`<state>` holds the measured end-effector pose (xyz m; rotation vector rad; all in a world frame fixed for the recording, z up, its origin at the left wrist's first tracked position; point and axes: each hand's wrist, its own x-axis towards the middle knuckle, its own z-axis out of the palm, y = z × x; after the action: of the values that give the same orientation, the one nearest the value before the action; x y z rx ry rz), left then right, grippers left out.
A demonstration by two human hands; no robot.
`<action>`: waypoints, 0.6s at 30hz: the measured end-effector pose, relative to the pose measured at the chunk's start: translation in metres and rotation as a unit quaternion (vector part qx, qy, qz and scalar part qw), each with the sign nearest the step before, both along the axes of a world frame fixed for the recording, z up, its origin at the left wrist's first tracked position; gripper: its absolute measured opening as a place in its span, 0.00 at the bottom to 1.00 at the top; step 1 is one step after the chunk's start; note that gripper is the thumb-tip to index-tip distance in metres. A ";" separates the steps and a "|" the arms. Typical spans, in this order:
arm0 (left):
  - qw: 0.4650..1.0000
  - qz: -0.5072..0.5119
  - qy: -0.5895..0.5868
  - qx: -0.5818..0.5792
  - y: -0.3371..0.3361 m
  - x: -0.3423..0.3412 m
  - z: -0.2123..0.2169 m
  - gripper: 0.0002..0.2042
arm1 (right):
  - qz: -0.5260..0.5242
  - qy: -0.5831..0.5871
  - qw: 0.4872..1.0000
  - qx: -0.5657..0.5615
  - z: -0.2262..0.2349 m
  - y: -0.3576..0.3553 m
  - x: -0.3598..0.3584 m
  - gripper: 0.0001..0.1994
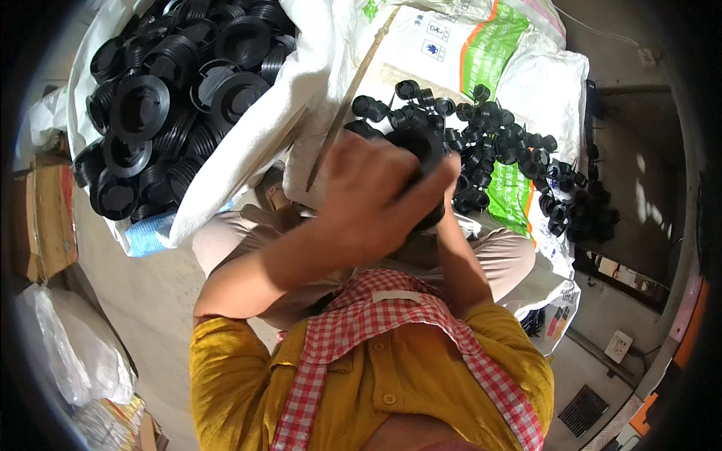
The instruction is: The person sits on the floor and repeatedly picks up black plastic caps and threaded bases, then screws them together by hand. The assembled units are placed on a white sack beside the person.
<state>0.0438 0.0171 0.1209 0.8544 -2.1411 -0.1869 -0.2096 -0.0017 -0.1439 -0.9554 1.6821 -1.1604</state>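
Observation:
In front of my lap, my left hand (376,192) is closed around a black round plastic part (426,144), hollow with a wide rim. The hand is smeared by motion. My right hand (450,197) grips the same part from the right; most of its fingers are hidden behind the part and the left hand. To the left, an open white woven sack (259,124) holds a heap of black flanged, ribbed plastic caps (141,110). Beyond and right of my hands, small black plastic pieces (481,139) lie in a loose pile.
The small pieces rest on white and green printed sacks (492,45). A thin wooden stick (353,94) lies just beyond my left hand. Cardboard (51,218) and a clear plastic bag (75,346) are at the left. A floor grate (583,411) shows at lower right.

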 end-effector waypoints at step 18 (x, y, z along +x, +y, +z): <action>0.975 -0.064 0.142 0.160 -0.008 0.002 -0.008 0.21 | 0.180 0.269 0.946 -0.001 0.042 0.009 0.028 0.11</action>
<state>0.0462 0.0091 0.1132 0.8122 -1.9213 -0.6961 -0.1817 0.0077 -0.1017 -1.6095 1.8065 -0.6874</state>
